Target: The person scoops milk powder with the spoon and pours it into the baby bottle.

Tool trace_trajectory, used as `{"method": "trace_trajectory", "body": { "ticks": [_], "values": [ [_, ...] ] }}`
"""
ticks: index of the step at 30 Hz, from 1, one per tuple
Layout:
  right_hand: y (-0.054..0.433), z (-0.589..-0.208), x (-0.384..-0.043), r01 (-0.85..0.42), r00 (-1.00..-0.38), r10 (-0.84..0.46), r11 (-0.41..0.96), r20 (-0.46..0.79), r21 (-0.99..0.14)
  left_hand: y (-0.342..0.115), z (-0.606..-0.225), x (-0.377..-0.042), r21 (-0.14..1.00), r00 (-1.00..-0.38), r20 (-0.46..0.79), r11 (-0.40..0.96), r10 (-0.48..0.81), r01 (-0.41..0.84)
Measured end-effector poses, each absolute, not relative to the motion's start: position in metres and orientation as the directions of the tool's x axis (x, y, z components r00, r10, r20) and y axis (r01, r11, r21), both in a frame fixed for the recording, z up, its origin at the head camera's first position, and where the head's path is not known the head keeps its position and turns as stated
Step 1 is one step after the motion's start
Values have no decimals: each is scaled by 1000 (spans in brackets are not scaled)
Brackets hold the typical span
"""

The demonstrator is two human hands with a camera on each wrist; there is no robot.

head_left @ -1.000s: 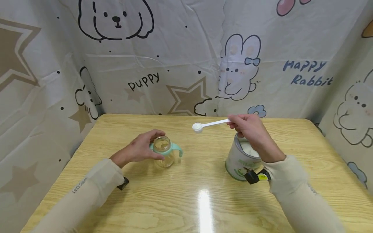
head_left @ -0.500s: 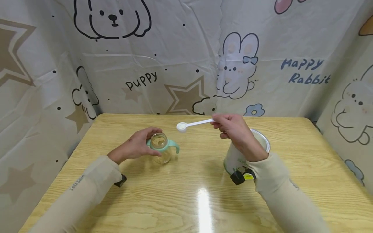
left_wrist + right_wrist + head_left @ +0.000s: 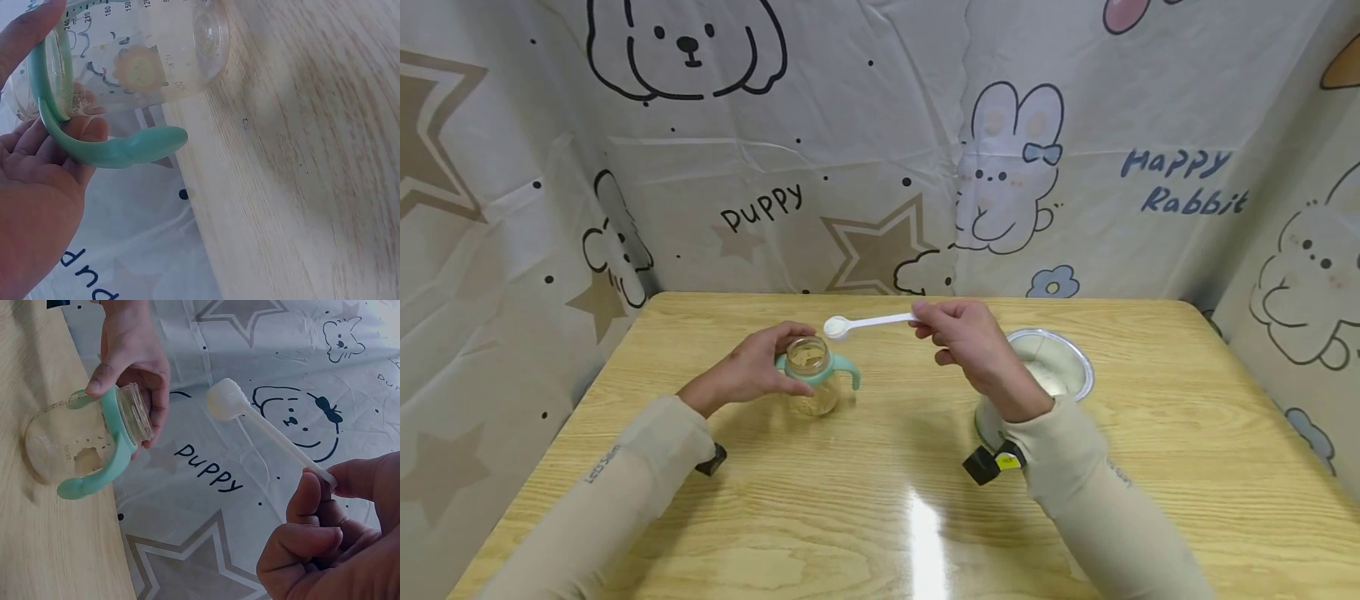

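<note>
Wood table (image 3: 775, 517): R grip (image 3: 964, 340) pinches white plastic scoop (image 3: 868, 321), now nearer clear green-handled bottle (image 3: 817, 377) L grip (image 3: 752, 367) holds; powder (image 3: 836, 326) untipped.

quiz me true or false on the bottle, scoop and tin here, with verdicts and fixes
1. The left hand grips the clear bottle with mint-green handles. True.
2. The bottle's mouth is closed. False: it is open.
3. The right hand pinches the white plastic scoop with a long thin handle. True.
4. The scoop is empty. False: it holds white powder.
5. The round, pale tin with a silver rim is to the right of the bottle. True.
6. The scoop's bowl is inside the bottle. False: it is in the air, apart from the bottle's mouth.
</note>
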State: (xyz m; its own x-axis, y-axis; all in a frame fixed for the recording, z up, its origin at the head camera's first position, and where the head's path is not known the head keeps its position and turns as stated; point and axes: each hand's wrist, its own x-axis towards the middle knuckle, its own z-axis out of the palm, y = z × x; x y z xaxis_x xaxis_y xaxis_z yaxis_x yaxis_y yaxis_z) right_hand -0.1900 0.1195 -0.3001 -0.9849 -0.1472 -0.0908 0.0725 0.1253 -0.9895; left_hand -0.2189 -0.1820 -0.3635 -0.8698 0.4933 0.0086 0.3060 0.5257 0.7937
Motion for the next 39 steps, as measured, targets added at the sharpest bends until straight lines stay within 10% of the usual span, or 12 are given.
{"method": "trace_trajectory", "body": {
  "ticks": [39],
  "values": [
    [77, -337, -193, -113, -986, -155, 381, 57, -918, -185, -364, -220, 823, -861, 2, 488, 509, 291]
  ]
}}
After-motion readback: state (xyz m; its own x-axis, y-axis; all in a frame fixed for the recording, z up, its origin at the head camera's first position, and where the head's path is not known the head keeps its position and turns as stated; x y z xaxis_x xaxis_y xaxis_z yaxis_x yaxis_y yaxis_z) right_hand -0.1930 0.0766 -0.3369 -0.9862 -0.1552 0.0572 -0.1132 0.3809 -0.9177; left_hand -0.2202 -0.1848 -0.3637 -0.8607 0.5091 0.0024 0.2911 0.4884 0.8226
